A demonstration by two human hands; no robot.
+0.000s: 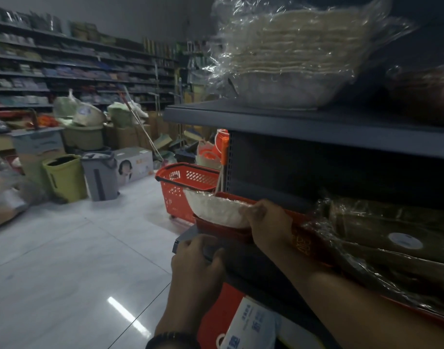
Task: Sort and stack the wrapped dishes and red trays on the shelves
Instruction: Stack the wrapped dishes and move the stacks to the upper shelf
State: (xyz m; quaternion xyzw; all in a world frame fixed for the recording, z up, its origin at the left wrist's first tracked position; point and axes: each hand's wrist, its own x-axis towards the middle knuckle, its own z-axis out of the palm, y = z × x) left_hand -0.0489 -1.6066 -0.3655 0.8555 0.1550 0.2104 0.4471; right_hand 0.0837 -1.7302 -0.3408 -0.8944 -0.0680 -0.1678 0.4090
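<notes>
While the sorting looks part done, the work sits at the lower shelf, centre of the frame. Upper right: a wrapped stack of cream dishes already stands on the upper shelf, its film loose and crumpled; count it as placed. Right edge, lower down: wrapped brown dishes lie on the lower shelf, apparently resting in or on a long red tray whose rim runs along the shelf front. At the left end of that tray lies a white wrapped dish, tilted, one end poking out past the shelf post. The right hand has its fingers curled over the near end of this dish where it meets the tray rim; whether it holds dish alone or dish and rim together cannot be told. The left hand grips the front edge of the lower shelf, fingers wrapped over it, seemingly as a brace. Judgement: the white dish is not yet settled flat; seating or moving it is the step in hand. A red basket stands on the floor just behind; its contents are not visible.
</notes>
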